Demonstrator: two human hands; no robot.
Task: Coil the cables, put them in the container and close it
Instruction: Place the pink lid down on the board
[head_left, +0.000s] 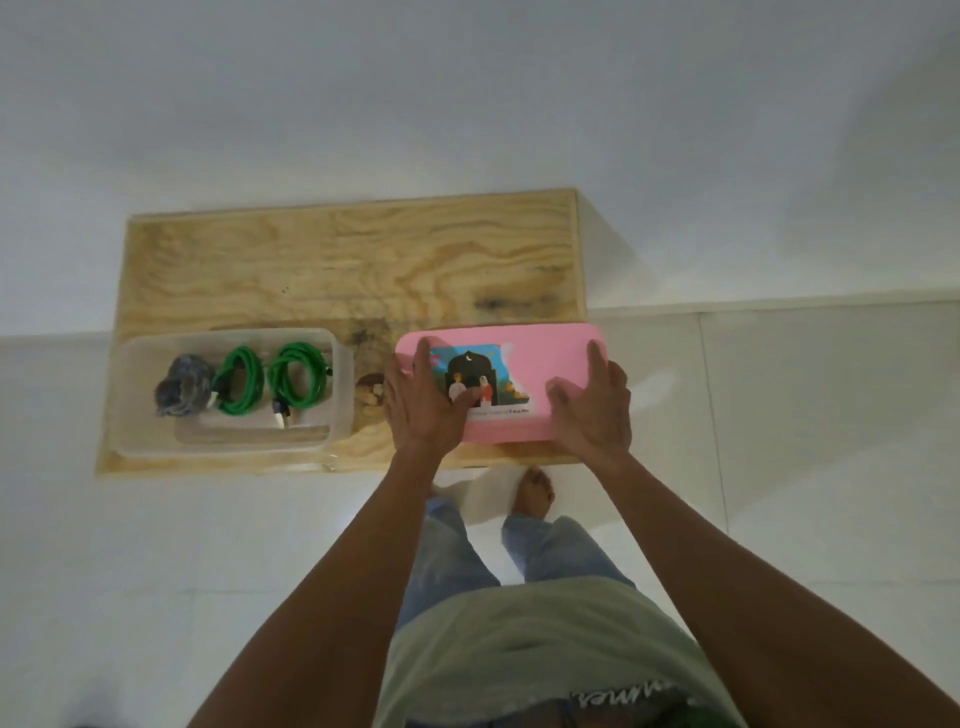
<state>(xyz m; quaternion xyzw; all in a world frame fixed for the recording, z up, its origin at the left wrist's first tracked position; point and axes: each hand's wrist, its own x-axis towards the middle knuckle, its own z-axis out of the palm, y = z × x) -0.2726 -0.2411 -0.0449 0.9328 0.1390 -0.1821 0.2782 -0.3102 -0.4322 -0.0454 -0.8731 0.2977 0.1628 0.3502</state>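
A clear plastic container (340, 395) stands open at the left of the wooden table (358, 260). Inside it lie two coiled green cables (239, 387) (297, 382) and a grey bundled cable (182, 389). To its right a pink lid (540, 358) with a colourful picture lies flat on the table. My left hand (423, 402) rests on the lid's left end, fingers spread over it. At the lid's right end my right hand (595, 405) holds the near edge, fingers on top.
A small brown object (370, 395) lies between the container and my left hand. The table stands against a white wall. White floor tiles surround it, and a bare foot (535, 493) shows below the table's front edge.
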